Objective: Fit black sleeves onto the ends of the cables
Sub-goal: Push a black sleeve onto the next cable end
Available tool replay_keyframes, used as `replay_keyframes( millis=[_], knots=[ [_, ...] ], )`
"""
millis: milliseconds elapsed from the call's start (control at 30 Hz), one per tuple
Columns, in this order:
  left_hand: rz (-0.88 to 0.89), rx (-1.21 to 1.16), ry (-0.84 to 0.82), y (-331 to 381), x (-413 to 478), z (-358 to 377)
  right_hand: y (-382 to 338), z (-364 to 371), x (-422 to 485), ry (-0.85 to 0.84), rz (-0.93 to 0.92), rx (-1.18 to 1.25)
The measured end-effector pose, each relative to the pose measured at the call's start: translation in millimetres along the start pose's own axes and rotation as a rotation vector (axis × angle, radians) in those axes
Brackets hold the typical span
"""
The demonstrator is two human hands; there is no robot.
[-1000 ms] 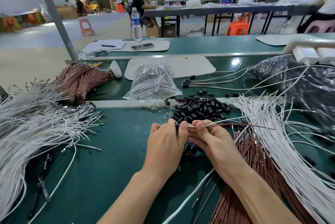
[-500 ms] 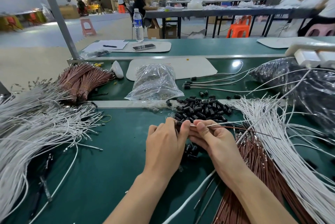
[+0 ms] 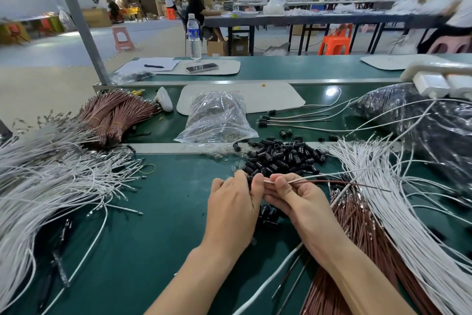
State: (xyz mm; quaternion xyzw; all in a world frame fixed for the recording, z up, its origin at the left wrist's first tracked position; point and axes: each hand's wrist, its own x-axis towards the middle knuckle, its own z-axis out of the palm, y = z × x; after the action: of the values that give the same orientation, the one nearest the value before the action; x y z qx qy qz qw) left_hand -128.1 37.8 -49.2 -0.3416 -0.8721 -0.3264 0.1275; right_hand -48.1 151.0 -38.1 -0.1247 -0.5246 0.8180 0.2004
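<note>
White cable heap [image 3: 46,187] sprawls at 9 o'clock from your hands on the green table [image 3: 153,238], metal tips pointing in toward the middle. Brown cable bundles [image 3: 115,115] lie at 10 o'clock, behind the heap. Clear bag [image 3: 217,120] sits at 12 o'clock, slumped, contents too small to tell. Your left hand [image 3: 231,205] is knuckles up with its fingers curled, thumb and forefinger pinched at the tip of the held cables [image 3: 319,178]; you cannot tell whether a sleeve is inside that pinch. Black sleeves [image 3: 281,156] are in a loose pile just beyond your fingertips at 12 to 1 o'clock, with a few more on the table under the gap between your hands. Your right hand [image 3: 296,197] touches the left, fingers curled, gripping the held cables, one white and one brown, which run out toward 3 o'clock. Sleeved cables [image 3: 293,120] lie side by side at 1 o'clock, black ends pointing left. Brown cables [image 3: 357,238] fan out at 4 o'clock beside your right forearm, white cables [image 3: 396,199] just right of them. Black bag [image 3: 421,120] sits at 2 o'clock.
</note>
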Motion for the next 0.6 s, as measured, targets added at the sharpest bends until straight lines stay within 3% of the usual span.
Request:
replay_keyframes(
  millis=[167,300,600],
  knots=[
    [-0.065,-0.334,-0.043,-1.2,-2.8,0.6,-4.2,0.2,-0.3,-0.01,-0.002,0.055],
    [-0.108,-0.526,-0.026,-8.6,-0.6,0.7,-8.4,-4.3,1.2,0.127,-0.032,0.029],
    [-0.214,-0.772,0.06,-8.8,7.6,-7.3,-16.9,-12.8,4.4,0.24,-0.099,0.021]
  ],
)
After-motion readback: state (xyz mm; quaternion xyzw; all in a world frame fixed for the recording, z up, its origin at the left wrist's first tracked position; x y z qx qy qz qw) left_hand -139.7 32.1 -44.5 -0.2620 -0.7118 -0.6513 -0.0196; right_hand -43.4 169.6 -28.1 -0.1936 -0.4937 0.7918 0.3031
